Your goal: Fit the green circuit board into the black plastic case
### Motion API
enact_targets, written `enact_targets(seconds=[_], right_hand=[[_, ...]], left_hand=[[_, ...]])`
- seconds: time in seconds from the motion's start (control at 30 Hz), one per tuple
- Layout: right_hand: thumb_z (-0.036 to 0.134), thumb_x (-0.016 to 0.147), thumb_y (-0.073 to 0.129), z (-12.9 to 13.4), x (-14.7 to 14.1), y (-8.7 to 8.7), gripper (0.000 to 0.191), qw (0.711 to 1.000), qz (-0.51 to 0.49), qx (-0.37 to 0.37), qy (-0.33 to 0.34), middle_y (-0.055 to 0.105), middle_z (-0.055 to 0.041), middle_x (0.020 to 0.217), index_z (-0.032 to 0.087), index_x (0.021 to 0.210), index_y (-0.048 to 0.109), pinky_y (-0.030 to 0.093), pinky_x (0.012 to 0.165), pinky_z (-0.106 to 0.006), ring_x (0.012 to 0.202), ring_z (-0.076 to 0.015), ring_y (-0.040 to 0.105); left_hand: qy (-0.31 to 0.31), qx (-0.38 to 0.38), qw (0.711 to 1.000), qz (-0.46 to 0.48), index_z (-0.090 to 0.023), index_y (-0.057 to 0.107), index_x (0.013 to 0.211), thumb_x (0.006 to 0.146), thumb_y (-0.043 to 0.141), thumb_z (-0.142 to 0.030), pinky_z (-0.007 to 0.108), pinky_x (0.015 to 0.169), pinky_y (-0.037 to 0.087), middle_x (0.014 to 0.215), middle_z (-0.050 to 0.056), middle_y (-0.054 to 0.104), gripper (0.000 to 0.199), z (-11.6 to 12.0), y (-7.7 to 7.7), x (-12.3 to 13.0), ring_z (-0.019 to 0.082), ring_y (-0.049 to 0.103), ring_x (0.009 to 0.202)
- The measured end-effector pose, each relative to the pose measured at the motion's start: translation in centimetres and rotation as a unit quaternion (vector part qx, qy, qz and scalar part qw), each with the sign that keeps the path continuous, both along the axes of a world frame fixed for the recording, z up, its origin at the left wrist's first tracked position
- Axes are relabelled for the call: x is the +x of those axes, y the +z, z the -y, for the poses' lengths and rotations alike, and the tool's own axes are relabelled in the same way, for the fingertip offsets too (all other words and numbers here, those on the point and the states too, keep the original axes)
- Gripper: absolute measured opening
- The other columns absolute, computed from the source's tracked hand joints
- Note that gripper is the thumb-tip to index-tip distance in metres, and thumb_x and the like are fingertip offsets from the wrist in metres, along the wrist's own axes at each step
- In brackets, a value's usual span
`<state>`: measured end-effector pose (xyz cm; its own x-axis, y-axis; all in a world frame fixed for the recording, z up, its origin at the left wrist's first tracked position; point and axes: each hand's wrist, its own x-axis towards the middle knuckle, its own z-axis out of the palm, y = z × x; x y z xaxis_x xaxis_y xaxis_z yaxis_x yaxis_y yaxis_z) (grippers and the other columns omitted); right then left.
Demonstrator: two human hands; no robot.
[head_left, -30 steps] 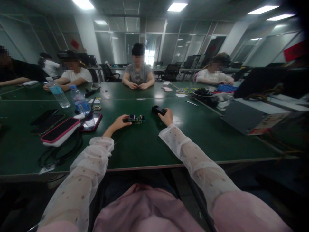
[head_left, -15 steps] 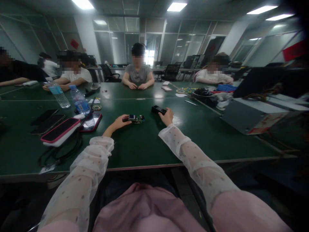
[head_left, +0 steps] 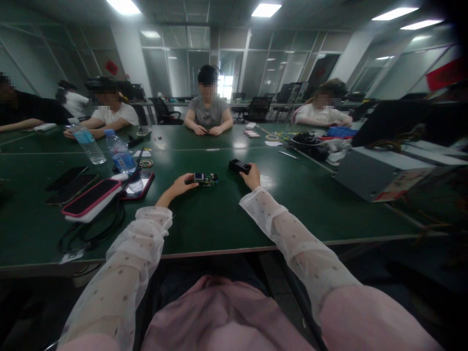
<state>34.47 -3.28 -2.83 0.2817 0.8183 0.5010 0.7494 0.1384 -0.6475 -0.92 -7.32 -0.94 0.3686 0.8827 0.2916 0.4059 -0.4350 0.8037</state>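
Near the middle of the green table [head_left: 212, 219], my left hand [head_left: 181, 185] grips the left end of a small green circuit board [head_left: 208, 180] with a little screen on it. To its right, my right hand [head_left: 253, 176] is closed on the near end of a black handheld device [head_left: 237, 166], which points away to the left. A gap of table separates the board and the device. Both hands rest at the tabletop, with sheer white sleeves over the forearms.
Left of my arms are two water bottles [head_left: 120, 153], a pink-rimmed phone [head_left: 93, 197], a tablet [head_left: 138, 185] and dark cables. A grey metal box [head_left: 380, 173] stands at the right, near a pen [head_left: 288, 155] and black cables [head_left: 305, 141]. Several people sit around the table.
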Motion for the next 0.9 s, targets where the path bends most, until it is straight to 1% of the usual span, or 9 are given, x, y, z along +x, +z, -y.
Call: enact_targets(seconds=[0.17,0.27,0.4,0.5,0.57,0.67,0.73,0.8,0.9], right_hand=[[0.029,0.069,0.069,-0.5,0.3,-0.3,0.053,1.000,-0.012,0.009,-0.006,0.060,-0.0158,0.114,0.014,0.116,0.050,0.042,0.095,-0.048,0.108,-0.0299,0.056],[0.028,0.069,0.068,-0.6,0.4,-0.2,0.051,1.000,-0.027,0.007,-0.007,0.061,-0.0159,0.113,0.014,0.115,0.050,0.043,0.094,-0.048,0.106,-0.0299,0.057],[0.028,0.072,0.065,-0.5,0.0,0.5,0.053,0.995,-0.092,0.012,-0.021,0.061,-0.0172,0.114,0.013,0.119,0.046,0.044,0.094,-0.046,0.105,-0.0292,0.059],[0.030,0.075,0.062,-0.1,-0.8,1.4,0.052,0.991,-0.128,0.049,-0.004,0.060,-0.0171,0.116,0.013,0.120,0.044,0.044,0.095,-0.044,0.106,-0.0284,0.059],[0.034,0.076,0.062,0.3,-1.6,2.0,0.053,0.986,-0.144,0.075,0.032,0.060,-0.0155,0.117,0.015,0.122,0.042,0.045,0.096,-0.045,0.107,-0.0279,0.059],[0.045,0.076,0.064,1.2,-3.3,2.8,0.059,0.973,-0.168,0.092,0.125,0.059,-0.0129,0.117,0.018,0.123,0.041,0.044,0.098,-0.046,0.107,-0.0278,0.058],[0.051,0.074,0.066,2.0,-4.7,3.2,0.063,0.960,-0.176,0.082,0.203,0.059,-0.0117,0.117,0.020,0.123,0.041,0.044,0.100,-0.047,0.108,-0.0280,0.058],[0.054,0.073,0.068,2.9,-6.0,3.5,0.064,0.944,-0.172,0.069,0.272,0.059,-0.0114,0.116,0.021,0.122,0.043,0.046,0.099,-0.044,0.109,-0.0280,0.058],[0.053,0.074,0.068,4.2,-7.6,3.7,0.060,0.926,-0.138,0.048,0.348,0.060,-0.0106,0.114,0.021,0.120,0.046,0.049,0.095,-0.043,0.106,-0.0272,0.060]], left_hand=[[0.004,-0.012,1.000,0.002,-0.017,0.059,0.119,0.071,0.073,-0.045,0.045,0.105,0.040,0.124,0.011,0.064,0.057,0.5,0.4,0.1,0.027,0.058,0.117],[0.002,-0.020,1.000,0.004,-0.018,0.059,0.120,0.068,0.076,-0.043,0.047,0.106,0.039,0.126,0.011,0.063,0.060,0.6,0.5,0.1,0.027,0.058,0.118],[0.005,-0.023,1.000,0.000,-0.019,0.058,0.121,0.062,0.080,-0.039,0.050,0.106,0.038,0.127,0.012,0.062,0.066,0.4,0.4,-0.1,0.030,0.057,0.119],[-0.004,-0.015,1.000,-0.003,-0.018,0.057,0.122,0.062,0.080,-0.038,0.050,0.105,0.038,0.127,0.012,0.062,0.067,0.2,0.2,-0.2,0.030,0.057,0.119],[-0.012,-0.010,1.000,-0.006,-0.018,0.056,0.123,0.063,0.080,-0.037,0.050,0.105,0.038,0.127,0.012,0.061,0.067,0.2,0.2,-0.2,0.029,0.057,0.119],[-0.003,-0.019,1.000,-0.003,-0.019,0.057,0.123,0.061,0.081,-0.033,0.051,0.107,0.036,0.127,0.011,0.062,0.068,0.3,0.4,-0.2,0.030,0.056,0.120],[0.009,-0.027,1.000,0.000,-0.020,0.058,0.122,0.059,0.082,-0.031,0.051,0.108,0.034,0.127,0.010,0.062,0.068,0.3,0.4,-0.1,0.031,0.055,0.121],[0.015,-0.028,0.999,0.001,-0.020,0.059,0.121,0.058,0.083,-0.030,0.050,0.109,0.034,0.126,0.010,0.063,0.069,0.3,0.4,-0.1,0.032,0.055,0.122],[0.018,-0.030,0.999,0.006,-0.018,0.057,0.122,0.058,0.082,-0.031,0.049,0.108,0.036,0.127,0.012,0.062,0.070,0.1,0.1,-0.1,0.031,0.056,0.120]])
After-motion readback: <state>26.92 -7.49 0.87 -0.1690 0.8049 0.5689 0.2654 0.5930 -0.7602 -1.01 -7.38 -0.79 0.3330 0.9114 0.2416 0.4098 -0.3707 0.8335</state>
